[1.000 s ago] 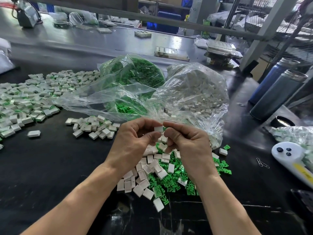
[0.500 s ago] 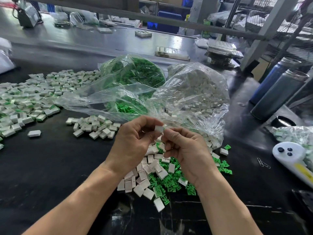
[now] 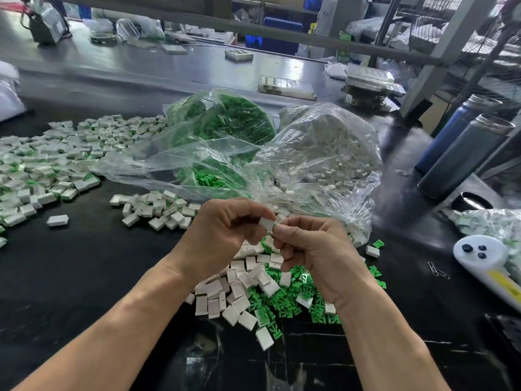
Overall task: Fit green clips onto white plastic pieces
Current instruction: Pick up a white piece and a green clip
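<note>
White piece (image 3: 267, 223): small rectangular block, held in the air between both hands above the near heap. Its long axis seems to run from upper left down to lower right, one broad face turned to the camera; the right end is hidden by fingertips. Whether a clip sits in it cannot be told.

Left hand (image 3: 222, 235): fingers curled, thumb and forefinger pinching the piece's left end.

Right hand (image 3: 315, 249): fingers curled, thumb and forefinger pinching the piece's right end; the two hands' fingertips nearly meet.

Near heap, below the hands: loose white pieces (image 3: 239, 289) on the left, loose green clips (image 3: 293, 300) on the right, mixed where they meet.

Black table (image 3: 84, 277): carries everything.

Small pile of white blocks (image 3: 158, 208): left of the hands.

Large spread of blocks with green showing (image 3: 42, 170): far left.

Clear bag of green clips (image 3: 222, 128) and clear bag of white pieces (image 3: 324, 159): behind the hands, side by side, touching.

Two dark bottles (image 3: 462, 153): at right, lying tilted.

White device (image 3: 485, 261): right edge, three dark buttons.
</note>
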### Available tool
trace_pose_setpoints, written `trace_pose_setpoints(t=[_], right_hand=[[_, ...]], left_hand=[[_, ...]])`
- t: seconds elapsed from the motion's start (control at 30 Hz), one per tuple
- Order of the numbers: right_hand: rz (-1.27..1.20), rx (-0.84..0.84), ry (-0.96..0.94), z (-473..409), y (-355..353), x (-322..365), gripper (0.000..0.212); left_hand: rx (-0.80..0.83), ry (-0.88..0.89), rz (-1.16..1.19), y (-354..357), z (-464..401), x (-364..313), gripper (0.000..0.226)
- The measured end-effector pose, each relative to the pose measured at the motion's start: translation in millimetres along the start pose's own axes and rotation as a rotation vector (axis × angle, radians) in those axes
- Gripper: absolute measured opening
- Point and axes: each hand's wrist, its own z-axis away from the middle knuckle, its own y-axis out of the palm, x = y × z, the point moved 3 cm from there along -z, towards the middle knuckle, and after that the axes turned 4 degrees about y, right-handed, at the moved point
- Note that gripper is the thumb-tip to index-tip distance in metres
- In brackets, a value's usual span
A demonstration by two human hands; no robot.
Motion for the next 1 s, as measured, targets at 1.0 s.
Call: trace_pose_setpoints(t=[1.0], right_hand=[[-0.099,-0.097,0.101,0,0,-1,0.022]], left_hand=[[-0.054,-0.026,0.030,11,1,4,0.030]])
